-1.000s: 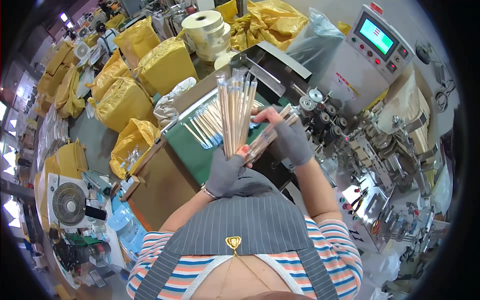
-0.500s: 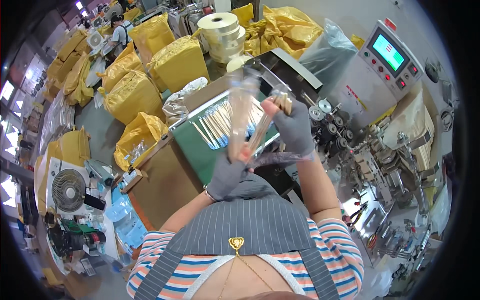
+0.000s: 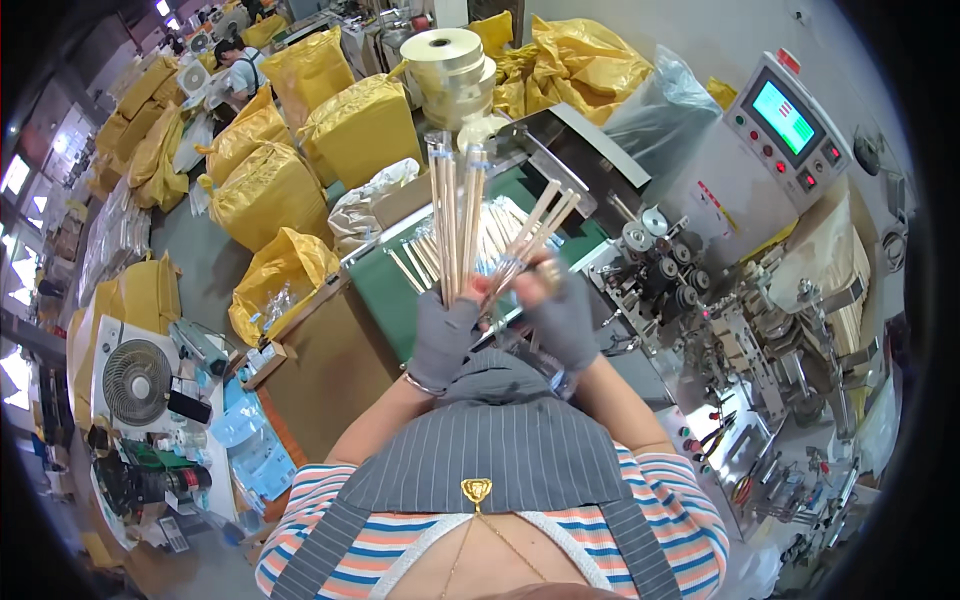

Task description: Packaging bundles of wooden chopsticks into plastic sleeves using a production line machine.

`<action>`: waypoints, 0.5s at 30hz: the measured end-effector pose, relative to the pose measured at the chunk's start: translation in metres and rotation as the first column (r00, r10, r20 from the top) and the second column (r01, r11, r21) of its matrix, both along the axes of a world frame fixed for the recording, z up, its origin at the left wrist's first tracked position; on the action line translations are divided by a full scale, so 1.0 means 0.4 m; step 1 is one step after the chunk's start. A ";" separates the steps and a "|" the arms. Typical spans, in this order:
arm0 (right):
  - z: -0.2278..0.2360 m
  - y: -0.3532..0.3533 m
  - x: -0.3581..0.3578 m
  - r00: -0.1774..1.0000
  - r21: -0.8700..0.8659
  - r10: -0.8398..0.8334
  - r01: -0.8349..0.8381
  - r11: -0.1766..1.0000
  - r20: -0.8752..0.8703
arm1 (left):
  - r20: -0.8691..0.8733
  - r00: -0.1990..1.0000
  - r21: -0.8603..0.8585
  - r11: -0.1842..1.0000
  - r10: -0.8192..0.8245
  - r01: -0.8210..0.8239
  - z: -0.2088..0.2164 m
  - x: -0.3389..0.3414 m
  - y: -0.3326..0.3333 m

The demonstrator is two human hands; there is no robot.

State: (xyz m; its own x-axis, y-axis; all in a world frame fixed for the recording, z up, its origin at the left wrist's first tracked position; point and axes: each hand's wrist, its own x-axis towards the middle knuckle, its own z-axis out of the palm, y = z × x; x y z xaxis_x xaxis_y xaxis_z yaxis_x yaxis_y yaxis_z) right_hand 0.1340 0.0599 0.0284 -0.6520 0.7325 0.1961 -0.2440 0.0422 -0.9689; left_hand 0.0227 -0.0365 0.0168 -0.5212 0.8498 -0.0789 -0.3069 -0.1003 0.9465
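My left hand [image 3: 443, 342], in a grey fingerless glove, is closed round the lower ends of a bundle of wooden chopsticks [image 3: 458, 220] in clear wrappers. They stand nearly upright and fan into two clusters. My right hand [image 3: 562, 322], gloved alike and a little blurred, has its fingers closed round a smaller group of wrapped chopsticks [image 3: 545, 222] that slants up to the right. The lower ends of both groups meet between my hands. Behind them, more wrapped chopsticks [image 3: 424, 256] lie in a row on a green conveyor belt [image 3: 375, 290].
A machine with reels [image 3: 668, 262] and a control panel [image 3: 788, 118] stands on the right. A brown board [image 3: 325, 370] borders the belt on the left. Beyond are yellow sacks [image 3: 360, 125], film rolls [image 3: 442, 62], a fan [image 3: 138, 382] and a co-worker [image 3: 243, 72] at the far left.
My right hand has come down and left, closer to my left hand. The left hand's chopsticks, blurred before, now stand fanned out, and the right group tilts further to the right.
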 end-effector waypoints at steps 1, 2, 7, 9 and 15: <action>0.027 0.033 0.008 0.992 0.045 -0.120 0.121 0.992 -0.029 | 0.004 1.000 -0.082 0.997 0.001 0.000 0.001 -0.004 0.000; 0.032 0.074 0.029 0.994 -0.088 -0.088 0.083 0.993 -0.059 | 0.012 1.000 -0.166 0.986 -0.011 0.013 0.001 0.004 0.003; 0.065 0.176 0.020 0.936 0.677 -0.351 0.280 0.680 -0.034 | 0.168 0.982 0.005 0.997 -0.082 0.083 -0.015 0.012 0.016; 0.101 0.288 0.084 0.891 0.290 -0.332 0.421 0.860 -0.311 | -0.052 0.997 -0.128 0.990 -0.065 0.058 -0.003 0.009 0.006; 0.171 0.397 0.198 0.890 -0.158 -0.388 0.359 0.920 -0.238 | -0.098 0.988 -0.180 0.979 -0.118 0.099 -0.020 -0.009 -0.004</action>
State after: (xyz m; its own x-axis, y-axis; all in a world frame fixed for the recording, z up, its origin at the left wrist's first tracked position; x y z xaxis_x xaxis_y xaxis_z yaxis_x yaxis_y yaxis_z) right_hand 0.2132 0.2187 0.0969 -0.2630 0.9378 0.2267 -0.4735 0.0793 -0.8772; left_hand 0.0190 -0.0382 0.0088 -0.4404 0.8798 -0.1791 -0.2021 0.0972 0.9745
